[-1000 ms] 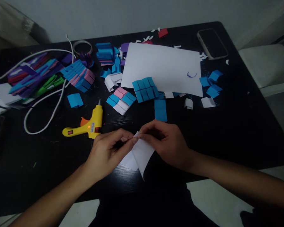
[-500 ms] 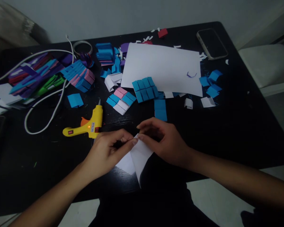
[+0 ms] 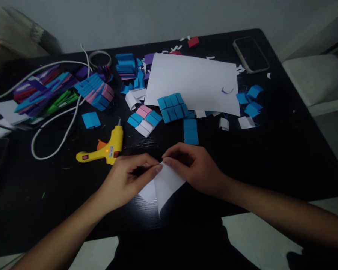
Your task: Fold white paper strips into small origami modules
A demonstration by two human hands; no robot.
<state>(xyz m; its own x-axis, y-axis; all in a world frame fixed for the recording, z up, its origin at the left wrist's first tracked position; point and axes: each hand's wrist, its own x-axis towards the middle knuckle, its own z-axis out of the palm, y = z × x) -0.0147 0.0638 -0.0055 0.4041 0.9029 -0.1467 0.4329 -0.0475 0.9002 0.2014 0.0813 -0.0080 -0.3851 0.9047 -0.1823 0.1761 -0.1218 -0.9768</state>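
Observation:
Between both hands, over the table's near side, is a folded sheet of white paper (image 3: 169,184) with its lower corner hanging down. My left hand (image 3: 131,178) pinches its top edge between thumb and forefinger. Right beside it, my right hand (image 3: 195,165) pinches the same edge, fingers curled and fingertips almost touching those of the left. Part of the sheet lies behind the left thumb and is hidden. Just beyond my left hand lies a yellow glue gun (image 3: 112,146) with a small lit light. A blue folded paper strip (image 3: 190,131) lies beyond my right hand.
A large white sheet (image 3: 191,80) lies at the back of the black table (image 3: 287,161). Around it are blue paper blocks (image 3: 173,108), a pink-white-blue piece (image 3: 145,120) and scraps. A white cable (image 3: 63,140) loops at left. A phone (image 3: 250,54) lies back right.
The white paper's hanging corner has swung slightly left and up, and more of its front face shows. Both hands keep their pinch at the top edge. The view has shifted slightly.

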